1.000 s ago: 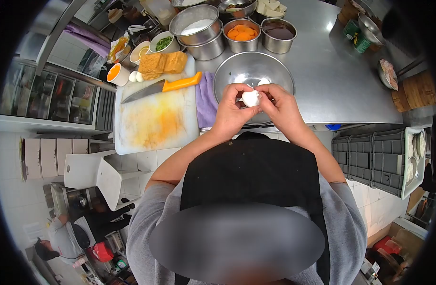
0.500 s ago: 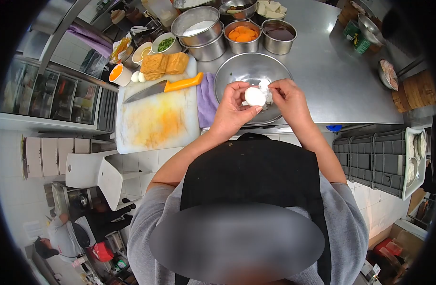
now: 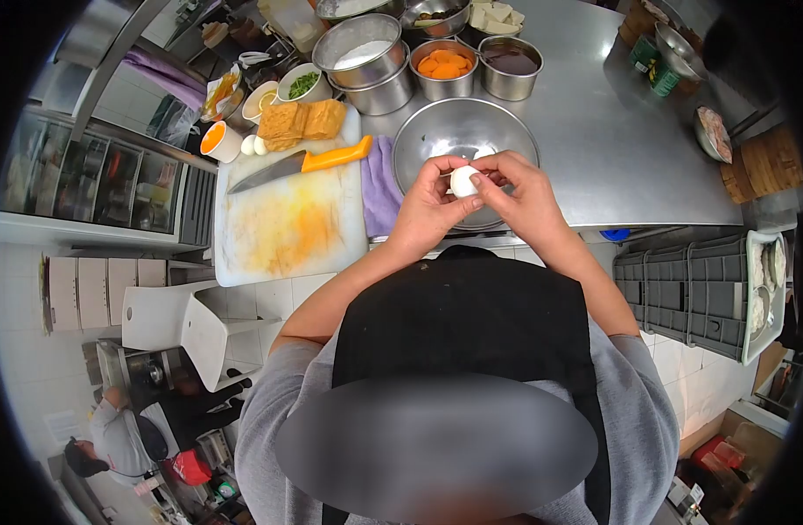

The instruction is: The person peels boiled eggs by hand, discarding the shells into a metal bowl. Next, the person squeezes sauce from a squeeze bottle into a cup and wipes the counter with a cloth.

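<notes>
Over the near part of a large steel bowl [image 3: 419, 131], my left hand [image 3: 429, 199] holds a white egg [image 3: 462, 182] between thumb and fingers. My right hand [image 3: 522, 194] presses its thumb and fingertips against the egg's right side. White bits [image 3: 485, 151] lie in the bowl, partly hidden behind my fingers. Left of the bowl lies a purple cloth [image 3: 380, 185]. A knife with an orange handle [image 3: 337, 157] rests on the stained white cutting board [image 3: 287, 232], below blocks of fried tofu [image 3: 301, 122] and two white eggs [image 3: 253, 145].
Behind the bowl stand a pot of orange yolks [image 3: 443, 66], a pot of dark liquid [image 3: 510, 68] and stacked steel pots [image 3: 372, 79]. A grey crate [image 3: 681, 293] is at the right, a white chair [image 3: 200, 328] at the left. Another person [image 3: 126, 437] is at the lower left.
Half a second ago my right hand was apart from the egg, over the bowl's right side. It has moved left and its fingers are back on the egg.
</notes>
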Available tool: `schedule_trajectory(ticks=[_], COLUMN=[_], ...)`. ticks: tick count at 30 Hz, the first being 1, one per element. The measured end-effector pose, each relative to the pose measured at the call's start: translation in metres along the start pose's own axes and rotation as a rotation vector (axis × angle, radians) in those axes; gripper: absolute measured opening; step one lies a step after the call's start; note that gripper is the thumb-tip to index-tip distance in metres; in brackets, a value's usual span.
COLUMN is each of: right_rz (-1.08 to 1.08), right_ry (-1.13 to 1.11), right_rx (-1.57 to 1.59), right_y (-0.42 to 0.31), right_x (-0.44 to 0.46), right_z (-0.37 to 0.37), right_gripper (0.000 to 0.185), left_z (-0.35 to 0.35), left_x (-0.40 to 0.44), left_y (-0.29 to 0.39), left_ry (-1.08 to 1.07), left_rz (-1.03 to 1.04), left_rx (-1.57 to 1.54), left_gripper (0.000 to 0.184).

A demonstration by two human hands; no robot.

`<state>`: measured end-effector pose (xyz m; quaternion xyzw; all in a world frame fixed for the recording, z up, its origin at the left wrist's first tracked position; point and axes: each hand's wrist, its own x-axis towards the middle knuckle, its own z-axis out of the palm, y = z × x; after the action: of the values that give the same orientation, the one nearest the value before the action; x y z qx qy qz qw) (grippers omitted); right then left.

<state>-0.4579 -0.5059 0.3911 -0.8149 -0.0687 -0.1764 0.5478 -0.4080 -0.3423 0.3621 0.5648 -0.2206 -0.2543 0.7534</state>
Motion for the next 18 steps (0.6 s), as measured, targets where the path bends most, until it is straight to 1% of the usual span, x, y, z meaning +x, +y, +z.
schedule_trajectory(ticks=[1,3,4,6,7,9,10,12,13,16,18], right_rz=[-0.001,-0.047,-0.046,-0.035,-0.034,0.101,0.102,0.2,0.2,0.147,-0.115], right_ry=[-0.002,0.025,0.025,0.117,0.115,0.115,0.114,0.095,0.095,0.136,0.081], right_rx=[0.0,-0.095,-0.095,-0.084,-0.082,-0.051,-0.049,0.023,0.023,-0.038,-0.371], right_y=[0.002,0.006,0.009,0.016,0.018,0.024,0.026,0.03,0.032,0.039,0.041], right_x=[0.0,0.001,0.001,0.003,0.005,0.008,0.009,0.01,0.011,0.012,0.012], right_z=[0.0,0.0,0.001,0.002,0.001,-0.003,-0.004,-0.007,-0.008,-0.011,-0.016], right_gripper=[0.019,0.019,0.019,0.018,0.018,0.017,0.017,0.013,0.013,0.015,0.016], left_z=[-0.001,0.0,0.001,0.001,0.001,0.0,0.0,-0.004,-0.006,-0.01,-0.011], left_x=[0.0,0.001,0.001,0.0,-0.001,-0.001,-0.001,0.001,0.003,0.003,0.004], left_y=[0.0,0.001,0.002,0.004,0.005,0.007,0.008,0.006,0.005,0.003,0.001], left_ry=[0.0,0.007,0.012,0.026,0.041,0.035,0.026,0.022,0.015,0.003,-0.002], left_rz=[-0.016,-0.001,0.014,0.028,0.043,0.021,0.0,-0.014,-0.025,-0.007,-0.021], left_rx=[0.003,0.02,0.038,0.032,0.028,-0.022,-0.074,-0.108,-0.143,-0.146,-0.118], left_gripper=[0.051,0.051,0.052,0.053,0.053,0.054,0.054,0.052,0.051,0.048,0.047])
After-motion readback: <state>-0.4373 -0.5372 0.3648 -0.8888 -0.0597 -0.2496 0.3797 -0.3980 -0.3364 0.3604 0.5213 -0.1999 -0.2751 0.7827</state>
